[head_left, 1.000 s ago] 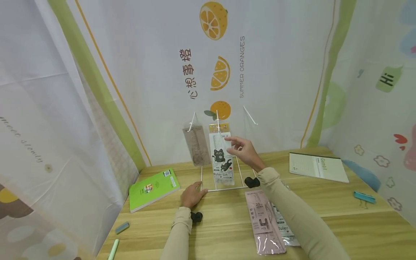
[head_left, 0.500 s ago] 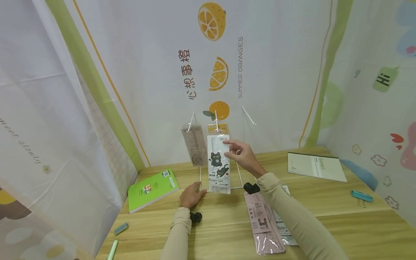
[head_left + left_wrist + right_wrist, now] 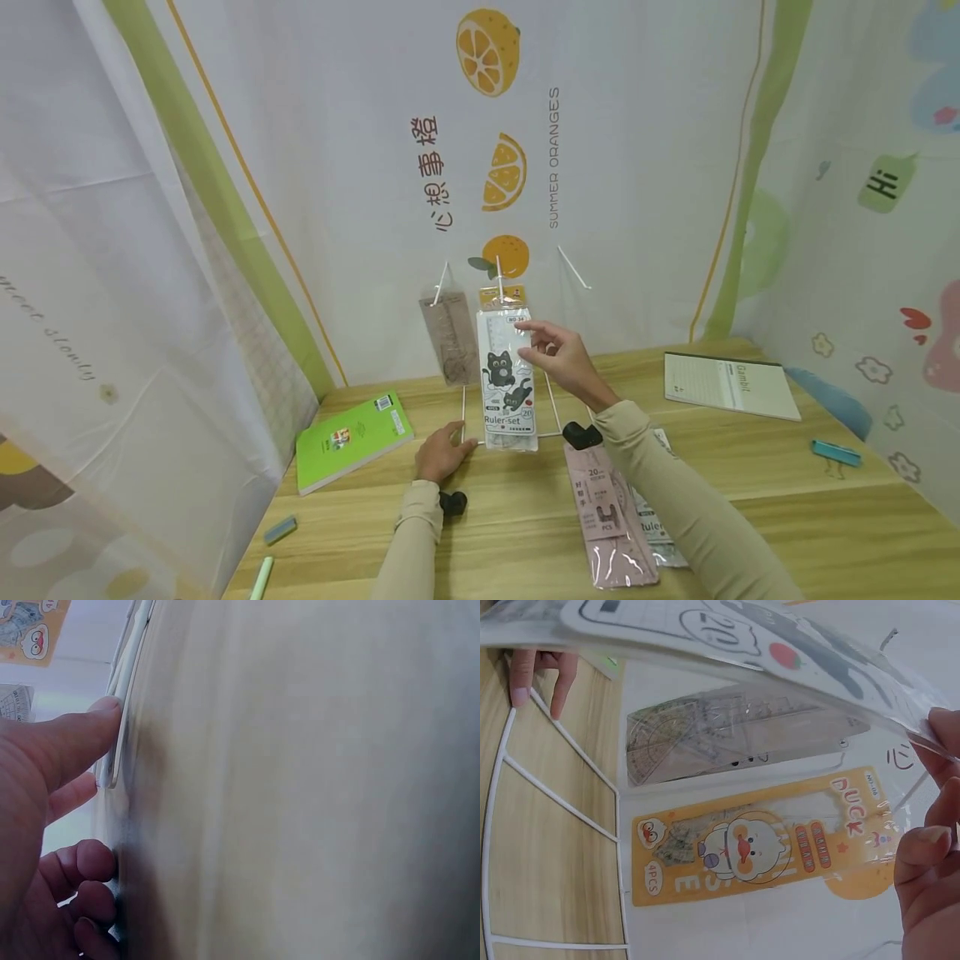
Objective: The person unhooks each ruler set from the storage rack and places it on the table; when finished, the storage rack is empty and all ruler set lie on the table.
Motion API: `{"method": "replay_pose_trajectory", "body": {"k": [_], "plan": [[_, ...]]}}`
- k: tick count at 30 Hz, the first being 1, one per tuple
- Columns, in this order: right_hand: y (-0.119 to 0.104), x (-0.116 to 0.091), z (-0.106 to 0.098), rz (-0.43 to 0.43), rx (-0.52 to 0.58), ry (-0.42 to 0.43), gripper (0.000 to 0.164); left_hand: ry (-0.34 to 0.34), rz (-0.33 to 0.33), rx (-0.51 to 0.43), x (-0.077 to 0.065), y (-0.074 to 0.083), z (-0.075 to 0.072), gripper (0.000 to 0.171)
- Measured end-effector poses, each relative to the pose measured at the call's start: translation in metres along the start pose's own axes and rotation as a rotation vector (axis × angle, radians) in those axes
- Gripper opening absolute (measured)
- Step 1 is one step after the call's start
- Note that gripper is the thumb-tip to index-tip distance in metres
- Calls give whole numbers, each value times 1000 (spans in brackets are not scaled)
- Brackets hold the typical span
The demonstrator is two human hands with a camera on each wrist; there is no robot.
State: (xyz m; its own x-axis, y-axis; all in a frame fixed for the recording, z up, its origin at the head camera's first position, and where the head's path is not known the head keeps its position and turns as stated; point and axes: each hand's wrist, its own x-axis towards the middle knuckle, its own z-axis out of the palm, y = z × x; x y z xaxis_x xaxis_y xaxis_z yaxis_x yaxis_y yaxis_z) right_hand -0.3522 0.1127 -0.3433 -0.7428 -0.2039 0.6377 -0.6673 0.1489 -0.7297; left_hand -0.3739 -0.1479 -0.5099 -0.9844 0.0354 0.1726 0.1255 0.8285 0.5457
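My right hand (image 3: 564, 358) pinches the right edge of a white packaged ruler set (image 3: 508, 375) with black cats, in front of the rack's middle hook (image 3: 499, 279). Whether that hook passes through the packet cannot be told. Behind it hangs an orange duck-print ruler packet (image 3: 735, 847), seen in the right wrist view. A greyish-brown ruler packet (image 3: 450, 337) hangs from the left hook. My left hand (image 3: 442, 452) holds the front left corner of the white wire rack's base (image 3: 551, 434); the left wrist view shows the thumb (image 3: 90, 735) on the wire.
A pink ruler packet (image 3: 618, 550) overlaps another white ruler set (image 3: 654, 523) under my right forearm. A green book (image 3: 356, 442) lies left, a pale notebook (image 3: 731, 387) right. Also about are a teal clip (image 3: 836, 452), an eraser-like block (image 3: 281, 530) and a light green stick (image 3: 262, 577).
The white ruler set has come down and toward me from the middle hook's end, with my right hand moving along slightly. My left hand stays on the rack's base.
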Motion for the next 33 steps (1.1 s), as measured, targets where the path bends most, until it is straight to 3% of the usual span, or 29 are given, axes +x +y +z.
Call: {"method": "replay_pose_trajectory", "body": {"k": [7, 15, 20, 29, 33], "plan": [[20, 3, -2, -27, 19, 28, 39, 9, 10, 3, 1, -1, 0, 49], [16, -9, -9, -20, 113, 24, 39, 6, 43, 40, 4, -4, 2, 50], [18, -29, -8, 107, 164, 4, 42, -8, 36, 37, 3, -5, 1, 50], [43, -69, 3, 411, 304, -11, 50, -19, 25, 23, 1, 0, 0, 50], [53, -81, 3, 529, 317, -10, 51, -20, 22, 26, 1, 1, -1, 51]]}}
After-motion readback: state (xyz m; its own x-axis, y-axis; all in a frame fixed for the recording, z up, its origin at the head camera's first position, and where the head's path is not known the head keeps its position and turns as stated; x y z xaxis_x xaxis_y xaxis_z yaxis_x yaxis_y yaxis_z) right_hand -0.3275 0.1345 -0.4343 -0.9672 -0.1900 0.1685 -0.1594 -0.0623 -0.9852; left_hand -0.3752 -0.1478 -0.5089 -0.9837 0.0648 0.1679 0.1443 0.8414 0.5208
